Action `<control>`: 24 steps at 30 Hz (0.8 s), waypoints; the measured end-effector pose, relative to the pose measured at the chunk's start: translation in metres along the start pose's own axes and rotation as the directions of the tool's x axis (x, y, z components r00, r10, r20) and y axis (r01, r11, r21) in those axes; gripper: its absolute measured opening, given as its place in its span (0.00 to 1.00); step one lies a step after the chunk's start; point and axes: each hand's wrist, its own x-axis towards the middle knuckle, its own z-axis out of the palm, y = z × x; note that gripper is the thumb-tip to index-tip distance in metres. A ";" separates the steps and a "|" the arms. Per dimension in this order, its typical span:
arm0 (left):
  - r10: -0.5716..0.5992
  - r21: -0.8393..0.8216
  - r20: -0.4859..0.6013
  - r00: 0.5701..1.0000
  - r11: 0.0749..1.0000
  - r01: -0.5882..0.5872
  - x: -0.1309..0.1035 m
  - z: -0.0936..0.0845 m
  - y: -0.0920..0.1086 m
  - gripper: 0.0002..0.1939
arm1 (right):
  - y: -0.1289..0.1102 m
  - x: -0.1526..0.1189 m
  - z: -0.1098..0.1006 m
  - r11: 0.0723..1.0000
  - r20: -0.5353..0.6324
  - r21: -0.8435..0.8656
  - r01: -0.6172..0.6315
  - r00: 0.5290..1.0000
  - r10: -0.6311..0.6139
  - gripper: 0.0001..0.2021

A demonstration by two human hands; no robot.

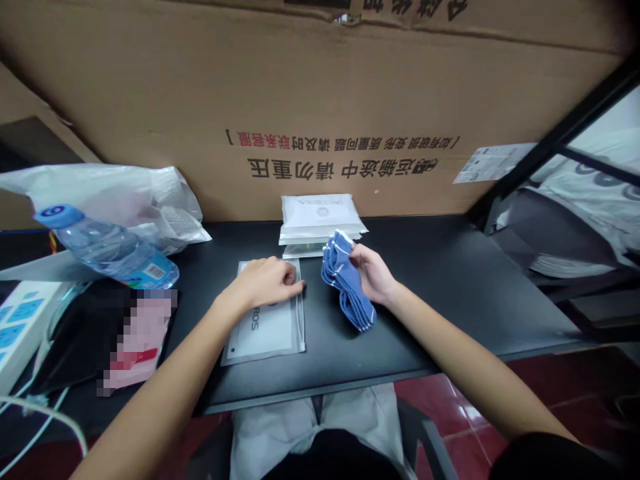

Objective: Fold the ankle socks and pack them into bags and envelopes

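My right hand grips a folded bundle of blue cloth with white edging, held up at a tilt over the black desk. Its layers fan out at both ends; the kind of item is unclear. To the left, a flat frosted zip bag with dark lettering lies on the desk, its slider strip on the right side. My left hand rests over the upper part of this bag, fingers loosely curled and thumb apart, with nothing visible in it. Behind both hands sits a small stack of similar white bags.
A large cardboard box walls off the back. On the left are a water bottle lying tilted, clear plastic wrapping, a pinkish item, a white power strip and cables. A black metal frame stands at right.
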 end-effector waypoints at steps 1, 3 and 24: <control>0.000 -0.003 0.035 0.999 1.000 0.000 0.000 0.000 0.001 0.18 | 0.001 0.000 -0.001 0.994 0.000 0.090 -0.063 0.998 0.064 0.10; 0.014 -0.037 0.067 0.998 0.999 -0.011 0.000 0.000 0.001 0.14 | 0.001 -0.003 0.000 0.980 -0.003 0.152 -0.126 0.992 0.128 0.11; 0.055 -0.667 0.013 0.998 0.744 -0.032 0.002 0.002 0.009 0.10 | 0.004 -0.005 0.019 0.990 -0.183 -0.142 0.002 0.983 -0.028 0.17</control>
